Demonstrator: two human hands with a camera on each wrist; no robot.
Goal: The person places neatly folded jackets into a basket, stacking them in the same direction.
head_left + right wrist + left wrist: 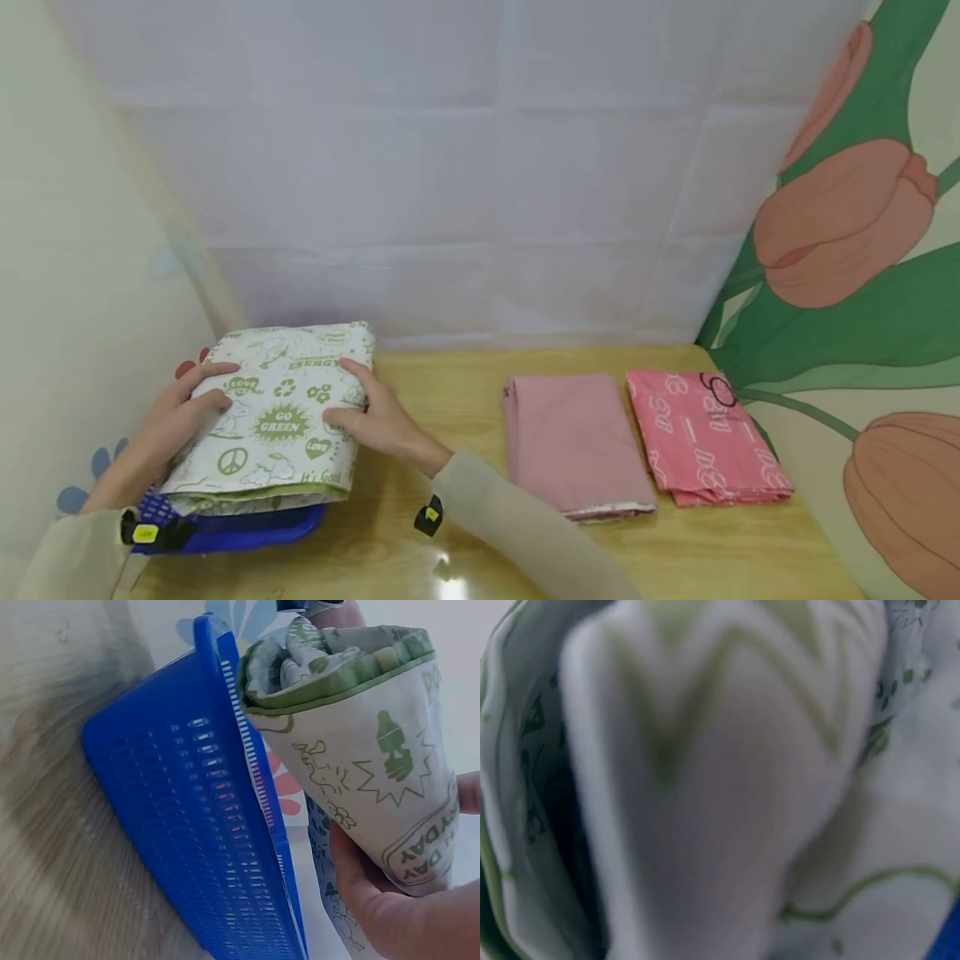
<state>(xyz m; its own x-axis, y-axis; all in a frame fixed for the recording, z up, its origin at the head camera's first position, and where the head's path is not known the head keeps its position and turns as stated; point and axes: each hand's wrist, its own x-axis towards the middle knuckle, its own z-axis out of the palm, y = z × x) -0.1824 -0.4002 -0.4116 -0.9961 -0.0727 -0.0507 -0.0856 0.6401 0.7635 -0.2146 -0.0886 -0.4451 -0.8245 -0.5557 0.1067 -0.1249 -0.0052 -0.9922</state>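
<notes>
Between my two hands is a folded white cloth [281, 421] with green print, including the words "GO GREEN". My left hand [176, 417] grips its left edge, and my right hand [382, 421] grips the right edge with the thumb on top. The cloth is over a blue plastic basket [255, 533], hiding most of it. In the right wrist view the cloth [360, 765] shows thick bunched layers with green trim, beside the slotted wall of the basket [180, 787]. Blurred cloth [727, 787] fills the left wrist view close up.
A folded dusty-pink cloth [577, 442] lies on the wooden table [427, 392] to the right. Beside it is a brighter pink printed cloth [705, 442], also folded. White sheeting [450, 167] hangs behind the table, and a wall painted with tulips [847, 225] stands at the right.
</notes>
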